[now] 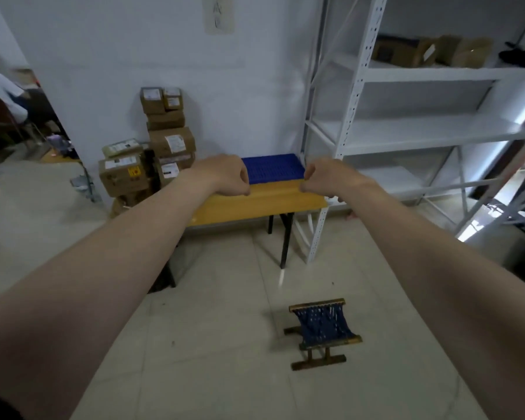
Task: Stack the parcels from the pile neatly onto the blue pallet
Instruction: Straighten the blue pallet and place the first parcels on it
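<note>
A pile of brown cardboard parcels [164, 140] with white labels is stacked against the wall at the left, some on the floor. The blue pallet [273, 166] lies flat by the wall, behind a yellow wooden table [255, 204], with nothing on it. Both my arms reach forward. My left hand [228, 175] and my right hand [325, 177] hover above the table's far edge, fingers curled loosely, holding nothing. Neither hand touches a parcel.
A white metal shelf rack [406, 128] stands at the right, with a few boxes [431, 51] on its upper shelf. A small folding stool [323, 331] sits on the tiled floor in front. A seated person [0, 92] is at the far left.
</note>
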